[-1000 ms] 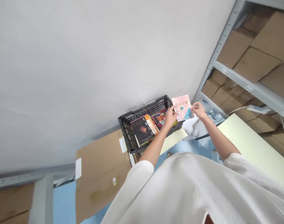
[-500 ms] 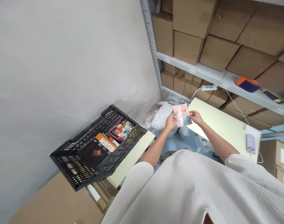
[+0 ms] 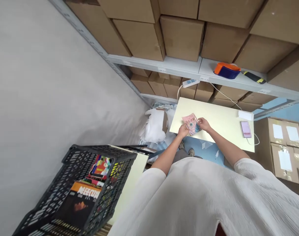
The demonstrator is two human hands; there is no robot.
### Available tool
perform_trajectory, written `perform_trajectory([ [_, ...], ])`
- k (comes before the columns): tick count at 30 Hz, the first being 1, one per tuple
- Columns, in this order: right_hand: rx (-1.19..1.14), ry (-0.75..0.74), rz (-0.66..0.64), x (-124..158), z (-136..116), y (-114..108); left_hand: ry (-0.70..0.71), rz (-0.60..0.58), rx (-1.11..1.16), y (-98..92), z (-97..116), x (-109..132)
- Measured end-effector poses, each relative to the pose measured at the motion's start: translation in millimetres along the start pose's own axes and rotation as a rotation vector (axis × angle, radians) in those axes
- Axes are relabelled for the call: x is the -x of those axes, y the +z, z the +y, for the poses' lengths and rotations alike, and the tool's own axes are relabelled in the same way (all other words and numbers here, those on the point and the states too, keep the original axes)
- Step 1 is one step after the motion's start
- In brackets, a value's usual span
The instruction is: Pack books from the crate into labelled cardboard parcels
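Note:
A thin pink booklet (image 3: 190,123) with a printed cover and a blue-green patch is tilted over the near left part of the pale table (image 3: 220,114). My left hand (image 3: 183,131) grips its lower left edge, fingers closed. On the opposite side, my right hand (image 3: 204,124) pinches the right edge. Whether the booklet touches the tabletop I cannot tell.
To my left stands a black plastic crate (image 3: 122,160) with several magazines (image 3: 78,203) inside. Shelves of cardboard boxes (image 3: 181,37) rise behind the table. An orange and blue tape dispenser (image 3: 227,70), a power strip (image 3: 190,83) and a phone (image 3: 245,129) are also here.
My view has turned rightward, bringing the table in front of me and the crate lower left. The booklet, still in both hands, is now over the table and more tilted.

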State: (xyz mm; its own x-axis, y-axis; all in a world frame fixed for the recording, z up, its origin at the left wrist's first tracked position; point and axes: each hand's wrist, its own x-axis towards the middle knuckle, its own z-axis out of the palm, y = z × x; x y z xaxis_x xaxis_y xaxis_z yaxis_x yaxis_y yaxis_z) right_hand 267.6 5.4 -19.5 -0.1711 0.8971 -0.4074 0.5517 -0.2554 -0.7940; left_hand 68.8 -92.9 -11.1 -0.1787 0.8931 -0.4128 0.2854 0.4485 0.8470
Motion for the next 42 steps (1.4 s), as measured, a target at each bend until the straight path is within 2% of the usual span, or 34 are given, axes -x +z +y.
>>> perform_trajectory([
  [4, -0.009, -0.041, 0.018, -15, 3, -11, 0.020, -0.087, -0.084, 1.4, 1, -19],
  [9, 0.035, 0.069, 0.116, -25, 11, -23, 0.024, -0.100, -0.278, -13.8, -1, -49],
  [15, 0.023, 0.190, 0.130, -15, 24, -3, 0.074, -0.194, -0.385, -28.8, -1, -90],
  [22, 0.050, 0.291, 0.119, -2, 29, 20, 0.085, -0.267, -0.494, -23.5, 1, -119],
  [29, 0.057, 0.318, 0.051, -7, 32, 23, 0.007, -0.311, -0.613, -18.4, -4, -125],
  [31, 0.051, 0.258, 0.071, -11, 31, 22, -0.025, -0.303, -0.619, -20.5, -5, -122],
  [34, 0.043, 0.111, 0.171, -16, 32, 19, -0.097, -0.233, -0.650, -25.0, -4, -117],
  [37, 0.073, 0.075, 0.230, -17, 33, 18, -0.045, -0.176, -0.679, -27.3, 0, -116],
  [42, 0.051, 0.179, 0.209, -13, 35, 26, 0.074, -0.298, -0.627, -21.5, 0, -117],
])
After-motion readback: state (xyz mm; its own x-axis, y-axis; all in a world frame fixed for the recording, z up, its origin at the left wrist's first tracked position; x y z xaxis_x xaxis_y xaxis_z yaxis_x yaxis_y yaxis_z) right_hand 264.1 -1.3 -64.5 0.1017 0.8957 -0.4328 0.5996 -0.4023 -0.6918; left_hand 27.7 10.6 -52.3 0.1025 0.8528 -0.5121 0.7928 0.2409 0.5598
